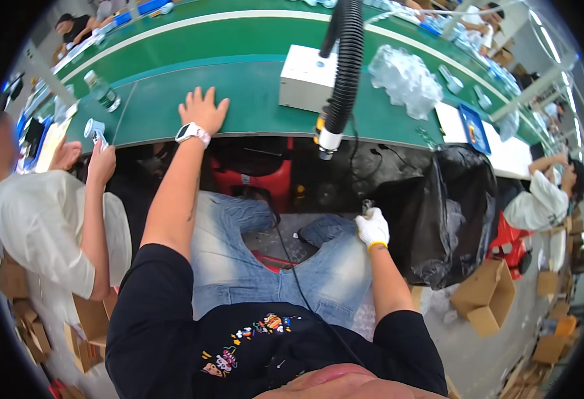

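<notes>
On my right, a black bag [458, 213] hangs below the table edge; its inside is too dark to see. Near it on the floor stands an open cardboard box [485, 296], and I cannot tell what is inside.

My left hand [203, 110] is bare and lies flat on the green table [252, 100], palm down, fingers spread, holding nothing. My arm is stretched far forward, and a white watch [192, 132] is on the wrist.

My right hand [373, 227] wears a white glove and is low, over my right knee, below the table. Its fingers are pressed together around a small dark thing [367, 205], which is too small to name.

On the table, right of my left hand, stands a white box [305, 80]. A black ribbed hose [344, 66] hangs down before it, ending between my two hands. Farther right lies a heap of clear plastic [405, 80]. On my left another person holds up a small white part [95, 130], beside a clear bottle [102, 91].
</notes>
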### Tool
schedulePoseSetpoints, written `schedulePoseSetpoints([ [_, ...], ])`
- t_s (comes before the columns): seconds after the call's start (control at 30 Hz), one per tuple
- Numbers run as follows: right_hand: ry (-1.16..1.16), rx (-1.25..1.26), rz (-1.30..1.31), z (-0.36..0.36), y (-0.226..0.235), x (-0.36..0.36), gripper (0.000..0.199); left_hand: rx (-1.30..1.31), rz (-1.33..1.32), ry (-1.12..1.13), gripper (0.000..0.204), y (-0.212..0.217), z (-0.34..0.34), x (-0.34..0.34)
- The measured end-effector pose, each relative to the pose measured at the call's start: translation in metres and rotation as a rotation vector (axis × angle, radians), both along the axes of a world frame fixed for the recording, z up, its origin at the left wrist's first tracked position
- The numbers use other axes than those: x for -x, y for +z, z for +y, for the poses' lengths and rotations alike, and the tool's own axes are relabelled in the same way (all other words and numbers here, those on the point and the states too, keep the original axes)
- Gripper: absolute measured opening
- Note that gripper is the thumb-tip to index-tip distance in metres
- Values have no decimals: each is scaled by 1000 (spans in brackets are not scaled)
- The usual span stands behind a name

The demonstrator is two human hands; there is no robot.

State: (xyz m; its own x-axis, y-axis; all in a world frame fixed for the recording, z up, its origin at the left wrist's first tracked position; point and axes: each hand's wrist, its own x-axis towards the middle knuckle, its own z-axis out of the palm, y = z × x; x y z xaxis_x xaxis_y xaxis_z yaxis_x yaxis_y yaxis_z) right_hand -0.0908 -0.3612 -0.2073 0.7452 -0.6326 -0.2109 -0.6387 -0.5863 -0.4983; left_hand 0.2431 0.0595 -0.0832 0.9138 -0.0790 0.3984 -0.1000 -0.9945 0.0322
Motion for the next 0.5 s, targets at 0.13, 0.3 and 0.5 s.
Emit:
schedulePoseSetpoints([
  [0.13,-26,20,-24,-9,-3,11,42,42,-13,-6,63,4,0,3],
  [0.3,14,50,-96,-4,-13,14,42,165,-101,-183,45,13,-6,39],
  [0.5,-44,-3,-139,-6,-21,10,40,613,-81,-525,36,45,-4,89],
])
